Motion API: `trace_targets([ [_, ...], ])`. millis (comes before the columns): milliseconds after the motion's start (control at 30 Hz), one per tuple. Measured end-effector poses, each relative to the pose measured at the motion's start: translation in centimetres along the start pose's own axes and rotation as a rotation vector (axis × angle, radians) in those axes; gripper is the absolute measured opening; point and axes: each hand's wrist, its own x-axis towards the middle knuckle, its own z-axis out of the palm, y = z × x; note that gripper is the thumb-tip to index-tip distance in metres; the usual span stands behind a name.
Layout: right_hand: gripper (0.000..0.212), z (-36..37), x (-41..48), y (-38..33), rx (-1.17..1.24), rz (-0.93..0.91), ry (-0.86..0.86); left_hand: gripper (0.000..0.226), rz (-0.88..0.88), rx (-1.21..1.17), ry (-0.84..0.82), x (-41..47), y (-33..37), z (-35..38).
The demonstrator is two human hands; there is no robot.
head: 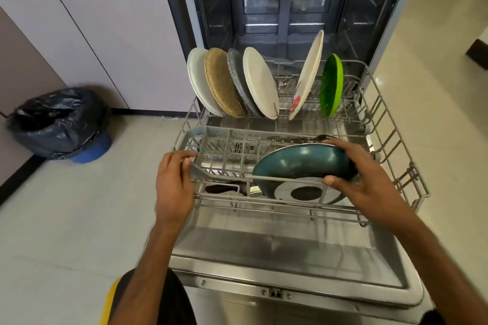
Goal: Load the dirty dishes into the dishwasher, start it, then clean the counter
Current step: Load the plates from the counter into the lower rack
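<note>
Teal pan (298,163) in right hand (367,185), left hand (173,185) on lower rack (264,196) edge

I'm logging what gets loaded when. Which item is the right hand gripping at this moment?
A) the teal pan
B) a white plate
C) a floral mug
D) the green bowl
A: the right hand grips the teal pan by its rim at the front of the lower rack, while the left hand holds a corner of the grey basket. The green bowl stands untouched at the back.

lower rack (383,124) | plates (260,82) upright | teal pan (301,163) tilted | cutlery basket (224,144)
</note>
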Motion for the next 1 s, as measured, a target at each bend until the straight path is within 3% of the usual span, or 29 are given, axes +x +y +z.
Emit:
trace_targets([
  [367,0.053,0.9,0.4,-0.3,0.035,0.057,-0.021,0.026,-0.065,-0.071,0.067,-0.3,0.6,0.7],
  [667,0.051,1.6,0.1,-0.9,-0.009,0.019,0.073,0.032,0.055,0.048,0.061,-0.7,2.9,1.0],
  [900,0.066,4.3,-1.6,-1.2,-0.086,0.005,0.416,0.067,0.263,0.073,-0.122,-2.9,5.8,2.9],
  [1000,0.075,5.8,-2.5,-0.7,-0.247,-0.113,0.413,0.084,0.376,0.154,-0.186,-3.8,6.0,3.6],
])
